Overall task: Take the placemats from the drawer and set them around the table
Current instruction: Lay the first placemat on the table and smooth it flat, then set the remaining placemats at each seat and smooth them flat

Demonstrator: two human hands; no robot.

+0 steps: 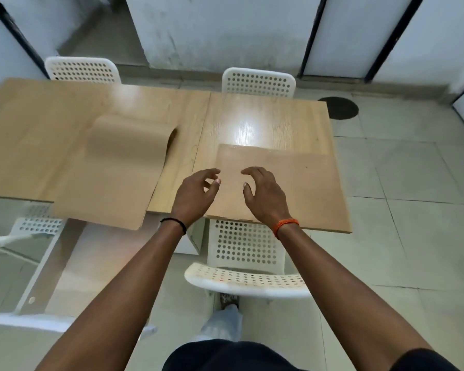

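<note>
A tan placemat (300, 183) lies flat on the near right part of the wooden table (265, 116). A second tan placemat (113, 172) lies to its left, its far end curled up and its near end hanging over the table's front edge. My left hand (196, 194) hovers at the flat mat's left edge, fingers curled and apart, holding nothing. Over the same mat my right hand (263, 194) is also empty with fingers spread. No drawer is in view.
White perforated chairs stand around the table: one right under my arms (247, 277), two at the far side (257, 81) (83, 69), one at the near left (35, 226). A dark round mark (338, 107) lies on the tiled floor beyond the table's right end.
</note>
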